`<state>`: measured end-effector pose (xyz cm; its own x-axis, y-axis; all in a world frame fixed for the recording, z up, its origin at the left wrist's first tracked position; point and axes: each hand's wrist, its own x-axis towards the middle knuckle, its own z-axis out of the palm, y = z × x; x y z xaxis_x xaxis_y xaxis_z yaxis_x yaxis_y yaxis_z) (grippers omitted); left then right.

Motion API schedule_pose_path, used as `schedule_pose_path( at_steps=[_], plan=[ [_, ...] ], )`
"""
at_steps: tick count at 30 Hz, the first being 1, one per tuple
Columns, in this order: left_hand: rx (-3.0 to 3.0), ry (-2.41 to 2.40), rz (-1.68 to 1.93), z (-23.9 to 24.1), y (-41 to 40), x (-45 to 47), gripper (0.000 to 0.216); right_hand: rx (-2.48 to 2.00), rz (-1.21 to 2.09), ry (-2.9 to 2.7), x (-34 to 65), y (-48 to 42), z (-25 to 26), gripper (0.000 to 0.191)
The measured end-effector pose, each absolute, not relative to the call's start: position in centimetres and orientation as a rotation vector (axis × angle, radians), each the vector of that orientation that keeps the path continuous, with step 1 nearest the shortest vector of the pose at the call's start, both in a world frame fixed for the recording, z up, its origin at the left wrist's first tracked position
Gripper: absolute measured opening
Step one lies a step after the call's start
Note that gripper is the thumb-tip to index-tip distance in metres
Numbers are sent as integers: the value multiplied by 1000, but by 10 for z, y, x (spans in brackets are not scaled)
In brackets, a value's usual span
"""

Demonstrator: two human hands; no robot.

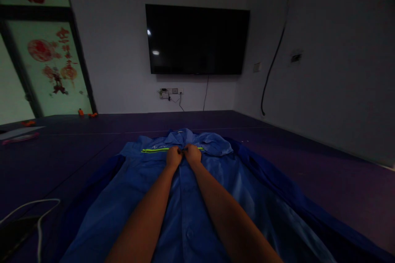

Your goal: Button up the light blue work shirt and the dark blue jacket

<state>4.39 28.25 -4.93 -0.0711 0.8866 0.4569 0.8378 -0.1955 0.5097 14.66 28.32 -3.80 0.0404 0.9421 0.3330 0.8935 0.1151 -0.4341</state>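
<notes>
In a dim room, a blue work shirt (185, 197) is spread flat on the dark purple surface (308, 164); its front near the collar is pinched by the closed left hand (173, 157) and right hand (193, 154)

Fingertips of left hand (173, 157) and right hand (193, 153) out of sight against the blue jacket (240, 189); hem off-frame below.
</notes>
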Motion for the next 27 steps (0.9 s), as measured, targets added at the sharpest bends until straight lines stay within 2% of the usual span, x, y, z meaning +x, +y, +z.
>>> schedule_pose_path(
  at_steps=[7,27],
  plan=[
    [2062,1950,1145,-48,282,44,9,-1706,57,-1961,145,280,-34,30],
    [2013,1960,1203,-47,280,44,7,-1818,-50,-2024,145,281,-34,22]
  ],
)
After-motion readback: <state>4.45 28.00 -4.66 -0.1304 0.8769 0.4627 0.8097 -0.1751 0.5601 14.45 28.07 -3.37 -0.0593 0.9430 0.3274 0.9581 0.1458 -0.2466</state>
